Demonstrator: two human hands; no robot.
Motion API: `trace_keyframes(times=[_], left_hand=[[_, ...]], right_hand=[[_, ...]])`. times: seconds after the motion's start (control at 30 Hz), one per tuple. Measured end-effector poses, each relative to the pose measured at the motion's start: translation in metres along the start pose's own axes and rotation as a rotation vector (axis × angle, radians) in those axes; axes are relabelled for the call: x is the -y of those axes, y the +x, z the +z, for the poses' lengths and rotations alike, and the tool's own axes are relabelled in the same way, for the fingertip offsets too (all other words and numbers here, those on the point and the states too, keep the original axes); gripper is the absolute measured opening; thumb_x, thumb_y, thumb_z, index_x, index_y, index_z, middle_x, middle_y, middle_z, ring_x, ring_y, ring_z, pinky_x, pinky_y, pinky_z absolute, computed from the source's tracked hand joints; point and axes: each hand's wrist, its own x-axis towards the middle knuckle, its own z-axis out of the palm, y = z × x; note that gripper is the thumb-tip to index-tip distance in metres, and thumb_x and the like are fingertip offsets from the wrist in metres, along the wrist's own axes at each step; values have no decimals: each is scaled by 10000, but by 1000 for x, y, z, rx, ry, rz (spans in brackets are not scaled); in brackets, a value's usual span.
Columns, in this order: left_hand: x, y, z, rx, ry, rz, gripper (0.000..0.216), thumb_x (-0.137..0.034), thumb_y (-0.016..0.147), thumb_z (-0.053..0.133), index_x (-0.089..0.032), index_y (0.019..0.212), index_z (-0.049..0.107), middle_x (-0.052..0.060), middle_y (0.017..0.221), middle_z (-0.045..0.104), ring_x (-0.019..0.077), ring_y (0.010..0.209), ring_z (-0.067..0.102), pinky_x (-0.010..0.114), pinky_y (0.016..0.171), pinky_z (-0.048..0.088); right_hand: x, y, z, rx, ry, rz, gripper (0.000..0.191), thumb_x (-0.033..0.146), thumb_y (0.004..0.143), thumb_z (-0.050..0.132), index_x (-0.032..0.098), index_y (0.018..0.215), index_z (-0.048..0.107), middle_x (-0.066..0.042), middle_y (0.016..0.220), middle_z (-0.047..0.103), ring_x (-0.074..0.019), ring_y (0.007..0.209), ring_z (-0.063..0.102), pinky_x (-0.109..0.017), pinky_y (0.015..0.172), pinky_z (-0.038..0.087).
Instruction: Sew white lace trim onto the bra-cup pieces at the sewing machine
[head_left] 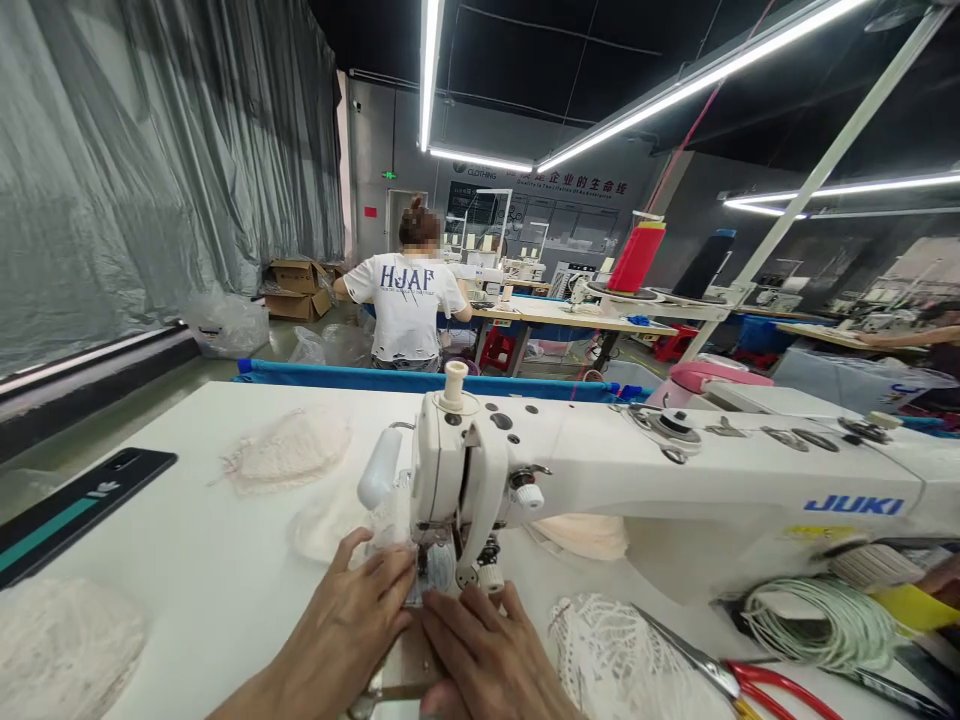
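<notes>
A white sewing machine (450, 470) stands in front of me, its needle area between my hands. My left hand (360, 605) is left of the presser foot, fingers bent together on a piece of white lace fabric (390, 515) that runs up beside the machine head. Just right of the needle, my right hand (484, 640) has its fingers curled and pressed down close to the needle plate. Whatever lies under those fingertips is hidden. Behind the left hand is a pale fabric piece (319, 525). White lace (622, 650) lies right of my right hand.
Red-handled scissors (720, 675) and a coil of pale green cord (825, 625) lie at right. More lace pieces (289, 448) rest on the white table (217, 540). At left is a dark long box (82, 505). A person in a white shirt (405, 310) sits ahead.
</notes>
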Motion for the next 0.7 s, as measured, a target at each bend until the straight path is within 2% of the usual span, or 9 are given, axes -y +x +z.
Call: trace_keyframes(times=[0.1, 0.17, 0.3, 0.37, 0.43, 0.53, 0.57, 0.6, 0.7], left_hand=[[11, -4, -21, 6, 9, -37, 347, -45, 849, 391, -196, 1147, 484, 57, 1140, 629, 172, 1103, 541, 414, 1030, 125], [26, -11, -39, -24, 26, -94, 392, -25, 828, 377, -207, 1160, 477, 56, 1114, 633, 170, 1063, 552, 423, 1004, 164], [46, -29, -65, -27, 71, -135, 305, -7, 838, 339, -210, 893, 561, -9, 826, 634, 141, 737, 563, 372, 848, 276], [37, -36, -69, -9, 66, -141, 309, -11, 861, 321, -194, 736, 536, -22, 718, 586, 134, 644, 512, 337, 761, 293], [17, -43, -71, 11, 38, -147, 310, -29, 873, 318, -186, 684, 507, -17, 684, 555, 142, 631, 487, 321, 710, 290], [-17, -60, -82, 88, -138, -211, 242, -57, 870, 348, -190, 743, 505, -18, 721, 556, 142, 664, 491, 309, 713, 295], [-26, -68, -87, 119, -223, -254, 179, -77, 854, 399, -196, 791, 517, -19, 750, 568, 143, 689, 498, 308, 735, 300], [-34, -76, -93, 142, -308, -312, 128, -99, 823, 463, -205, 842, 533, -20, 779, 580, 151, 719, 501, 305, 751, 308], [-53, -103, -105, 216, -643, -576, 165, -192, 717, 624, -238, 872, 587, -23, 806, 598, 187, 801, 490, 270, 725, 344]], right_hand=[[-5, 1, -4, 11, 2, -53, 520, 479, 989, 195, 151, 1004, 598, -73, 910, 671, -188, 682, 517, -339, 660, 300], [-8, 5, -9, 45, 33, -89, 463, 424, 996, 224, 154, 980, 599, -75, 909, 670, -192, 692, 526, -344, 670, 310], [2, 29, -24, 202, 167, -129, 326, 402, 971, 336, 183, 998, 577, -48, 957, 665, -193, 760, 545, -339, 701, 341], [16, 47, -27, 249, 204, -144, 318, 420, 922, 463, 172, 1109, 533, -55, 1054, 644, -202, 855, 547, -345, 762, 354], [33, 62, -23, 303, 208, -116, 387, 393, 852, 593, 154, 1144, 505, -77, 1110, 616, -218, 950, 530, -359, 826, 351], [54, 71, -17, 449, 278, -39, 104, 201, 828, 617, 168, 915, 569, -25, 859, 638, -179, 829, 543, -355, 826, 351], [58, 70, -17, 507, 366, -4, 48, 166, 816, 623, 173, 827, 578, 8, 762, 615, -151, 757, 537, -341, 816, 352], [62, 67, -20, 566, 491, 57, 75, 165, 802, 645, 172, 760, 583, 33, 694, 582, -127, 697, 520, -317, 792, 359], [67, 55, -44, 777, 992, 416, 251, 350, 691, 767, 156, 676, 608, 58, 624, 510, -87, 603, 459, -214, 617, 369]])
